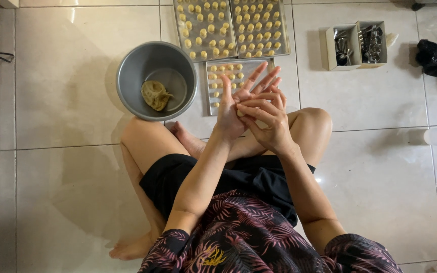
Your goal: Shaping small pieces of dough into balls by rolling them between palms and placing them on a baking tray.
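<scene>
Pale dough (239,112) sits pinched between your palms, only a sliver of it showing: your left hand (233,108) is held flat with its fingers spread upward, and your right hand (266,121) lies curled over it, so the two are pressed together on that small piece, above your crossed legs. Two trays (231,28) against the far edge of the tiled floor (67,76) look full, each packed with rows of small yellow balls. A third tray (238,83), just nearer to you and partly hidden behind your hands, carries only a few rows along its far edge; how much of the rest is bare you cannot tell from here. One lump of dough (155,94) is left at the bottom of the grey bowl (127,81), which stands beside the trays by your left knee. By that measure I'd judge you well past halfway, with the third tray and that last lump to go. Two small boxes of metal tools (356,44) stand towards the far right corner, well apart from your hands
</scene>
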